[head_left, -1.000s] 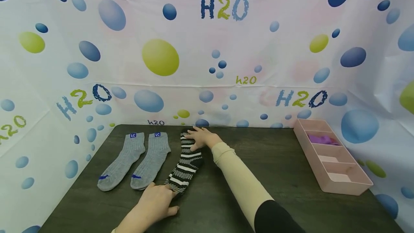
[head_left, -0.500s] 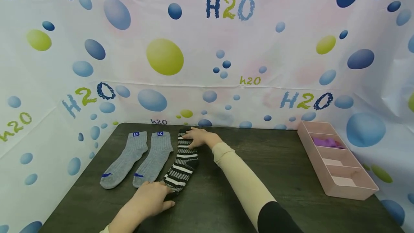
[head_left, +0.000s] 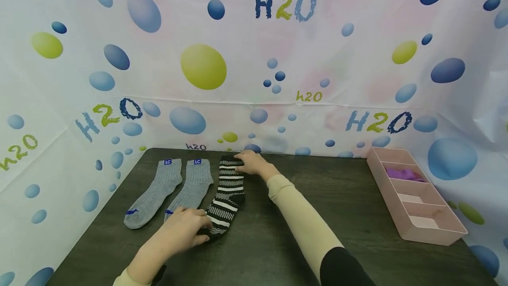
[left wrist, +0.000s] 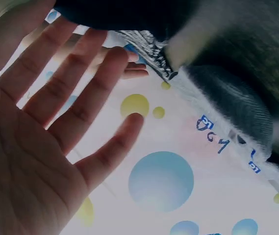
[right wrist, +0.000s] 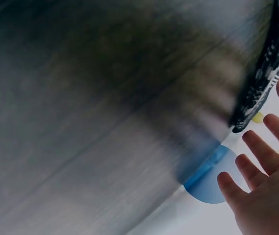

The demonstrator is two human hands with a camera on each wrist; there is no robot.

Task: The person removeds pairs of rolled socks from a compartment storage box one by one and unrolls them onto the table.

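Note:
A black-and-white striped sock (head_left: 228,193) lies lengthwise on the dark table, cuff toward the back wall. At its toe is my left hand (head_left: 180,231), fingertips over the sock's left edge and the thumb apart. The left wrist view shows those fingers (left wrist: 88,110) spread and only slightly bent. My right hand (head_left: 255,164) is at the right side of the cuff, fingertips on its edge. Seen from the right wrist, its fingers (right wrist: 262,152) are extended beside the striped fabric. Left of it lie two grey socks, an outer one (head_left: 155,193) and an inner one (head_left: 196,184), partly behind my left hand.
A pink divided box (head_left: 412,202) stands at the table's right side, with purple fabric (head_left: 404,174) in one compartment. Behind the dark table (head_left: 301,215) hangs a white sheet (head_left: 246,35) printed with blue and green dots, which also lines the sides.
The striped sock has shifted slightly left, nearer the grey socks. My right hand has slid off the cuff to its right edge. My left hand now covers the inner grey sock's toe.

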